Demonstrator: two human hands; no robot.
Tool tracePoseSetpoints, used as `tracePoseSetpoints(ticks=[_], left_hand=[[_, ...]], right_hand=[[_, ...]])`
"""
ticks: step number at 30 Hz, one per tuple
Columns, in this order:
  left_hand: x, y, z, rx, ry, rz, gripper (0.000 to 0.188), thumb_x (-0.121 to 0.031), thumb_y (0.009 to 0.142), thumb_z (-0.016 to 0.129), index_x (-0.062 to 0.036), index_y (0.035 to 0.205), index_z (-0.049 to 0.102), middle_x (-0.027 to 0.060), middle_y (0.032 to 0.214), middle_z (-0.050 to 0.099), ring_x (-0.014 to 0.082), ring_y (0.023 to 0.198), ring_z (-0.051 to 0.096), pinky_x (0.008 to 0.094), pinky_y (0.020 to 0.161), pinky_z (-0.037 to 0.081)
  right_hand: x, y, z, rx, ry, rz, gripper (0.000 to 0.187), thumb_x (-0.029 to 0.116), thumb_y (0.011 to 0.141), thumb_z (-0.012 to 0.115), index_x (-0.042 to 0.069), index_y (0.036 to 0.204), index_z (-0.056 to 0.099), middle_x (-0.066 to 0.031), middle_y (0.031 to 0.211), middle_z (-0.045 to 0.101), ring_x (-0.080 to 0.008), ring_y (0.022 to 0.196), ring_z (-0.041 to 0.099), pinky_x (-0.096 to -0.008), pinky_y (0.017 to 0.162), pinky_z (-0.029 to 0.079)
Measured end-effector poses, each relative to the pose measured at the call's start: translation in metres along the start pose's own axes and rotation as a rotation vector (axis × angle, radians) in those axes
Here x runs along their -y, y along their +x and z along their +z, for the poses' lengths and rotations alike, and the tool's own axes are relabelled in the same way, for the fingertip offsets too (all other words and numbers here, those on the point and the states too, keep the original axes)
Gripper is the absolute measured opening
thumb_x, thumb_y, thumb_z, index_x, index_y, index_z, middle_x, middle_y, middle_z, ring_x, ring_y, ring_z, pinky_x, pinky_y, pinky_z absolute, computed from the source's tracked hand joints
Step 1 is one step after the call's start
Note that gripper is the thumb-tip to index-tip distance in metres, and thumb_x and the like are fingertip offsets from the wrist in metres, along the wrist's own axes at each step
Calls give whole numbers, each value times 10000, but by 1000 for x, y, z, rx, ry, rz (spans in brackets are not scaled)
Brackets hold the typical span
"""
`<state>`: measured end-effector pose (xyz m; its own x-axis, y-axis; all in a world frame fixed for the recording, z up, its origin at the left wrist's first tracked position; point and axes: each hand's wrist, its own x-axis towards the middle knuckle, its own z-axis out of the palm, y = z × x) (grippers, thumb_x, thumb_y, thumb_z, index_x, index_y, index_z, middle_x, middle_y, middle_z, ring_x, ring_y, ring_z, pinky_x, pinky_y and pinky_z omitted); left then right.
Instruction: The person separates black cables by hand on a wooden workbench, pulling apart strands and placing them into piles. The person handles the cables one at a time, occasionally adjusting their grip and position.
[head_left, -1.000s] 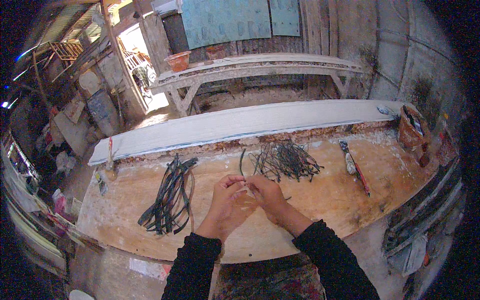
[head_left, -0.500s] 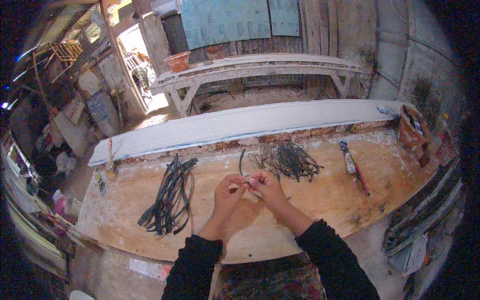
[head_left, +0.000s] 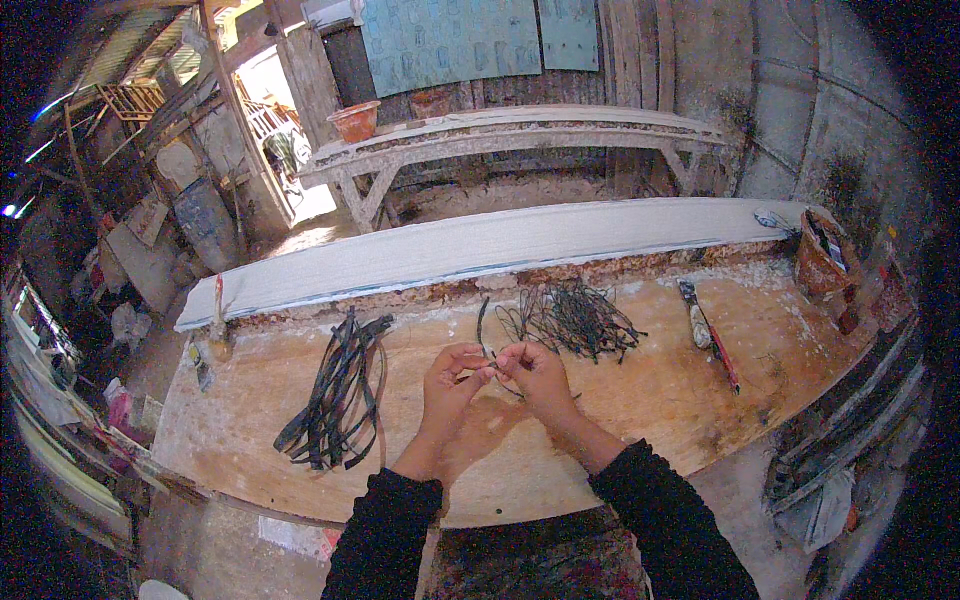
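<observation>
Pinching a small dark piece [head_left: 491, 365] between left hand [head_left: 452, 390] and right hand [head_left: 537, 378], over the middle of the plywood tabletop [head_left: 240, 420].
Gripping narrowly with thumb and finger on both sides; showing a slight gap between the two sets of tips, unlike the closer meeting a second ago, and so leaving more of the piece visible: judged as handling in progress, not release. Little different from half a second ago. Just beyond the fingertips, over the same tabletop, a thin dark strip [head_left: 481, 320]; cannot tell whether joined to the piece. On the tabletop's left part, a bundle of flat black strips [head_left: 330, 400], and on its far side right of middle, a tangle of thin dark cords [head_left: 590, 320], both seemingly unmoved. Along the tabletop's far edge, a long white slab [head_left: 480, 240].
</observation>
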<state>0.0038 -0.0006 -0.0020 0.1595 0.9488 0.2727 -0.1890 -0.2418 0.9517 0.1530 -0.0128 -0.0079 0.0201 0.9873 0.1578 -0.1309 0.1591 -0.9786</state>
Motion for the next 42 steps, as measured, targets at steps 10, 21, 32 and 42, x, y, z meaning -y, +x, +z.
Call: tracePoseSetpoints(ticks=[10,21,32,42], left_hand=[[-5,1,1,-12,-32,-28,388,17,776,642,-48,1129,496,70,876,648,117,827,603,245,715,487],[2,-5,0,32,366,281,336,16,785,611,-63,1107,558,74,989,584,149,902,582,283,751,524],[-6,-4,3,-28,711,659,253,34,754,631,-39,992,586,91,933,604,174,808,585,272,621,552],[-5,-4,10,-77,129,18,121,-38,817,615,-15,930,579,54,902,604,109,781,584,234,624,518]], right_hand=[[-2,-2,2,-18,-188,-143,193,144,812,636,17,957,651,-62,860,655,-146,803,612,-265,699,472],[1,-5,4,-5,-152,-134,142,105,795,646,28,915,644,-58,866,641,-144,791,608,-263,686,471],[-1,-11,10,-41,-228,-237,138,110,827,609,26,936,599,-60,872,608,-154,799,585,-280,724,463],[3,-5,1,202,185,97,104,166,888,550,80,947,536,28,857,543,-65,770,509,-209,690,426]])
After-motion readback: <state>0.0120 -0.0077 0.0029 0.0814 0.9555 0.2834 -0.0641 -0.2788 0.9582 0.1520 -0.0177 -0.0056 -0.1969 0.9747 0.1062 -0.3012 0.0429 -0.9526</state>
